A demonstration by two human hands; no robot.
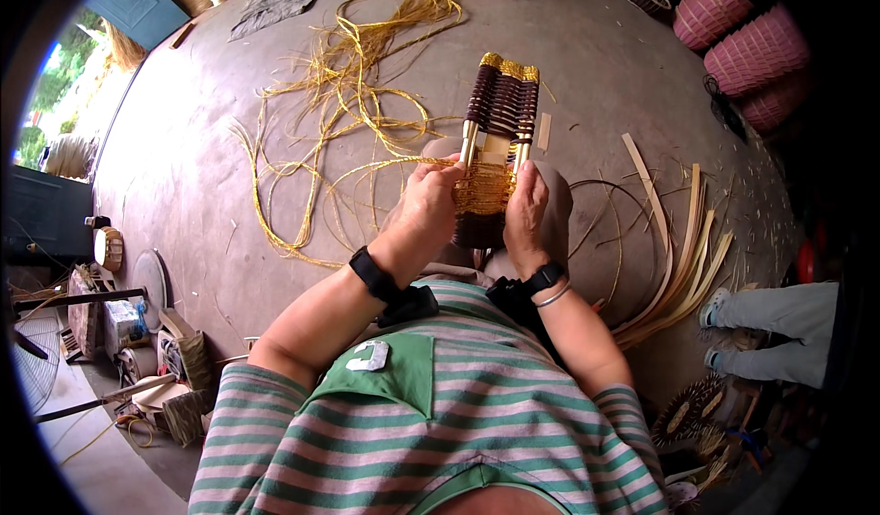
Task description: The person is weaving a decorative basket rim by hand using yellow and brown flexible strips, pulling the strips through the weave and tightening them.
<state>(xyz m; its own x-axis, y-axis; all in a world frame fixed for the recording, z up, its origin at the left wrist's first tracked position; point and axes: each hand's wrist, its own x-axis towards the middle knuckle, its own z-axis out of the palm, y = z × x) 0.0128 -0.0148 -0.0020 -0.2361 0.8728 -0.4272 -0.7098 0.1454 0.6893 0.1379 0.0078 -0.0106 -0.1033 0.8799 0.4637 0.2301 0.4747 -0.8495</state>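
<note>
I've got the weaving (493, 178) between both hands. Left hand (423, 202) grips its left edge, right hand (525, 213) its right.

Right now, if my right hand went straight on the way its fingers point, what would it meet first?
Past the pale rod by its fingertips, your right hand would probably meet the dark brown wrapping on the same woven piece, though depth is unclear.

– What colours has the woven piece (495, 180)?
– Bands of dark brown and shiny gold, pale cream between
– And the shirt (513, 405)?
– Green and greyish-pink stripes, with a green pocket (403, 383)
– The loose cords (365, 84)?
– Golden yellow; the stacked baskets (756, 52) are pink
</note>
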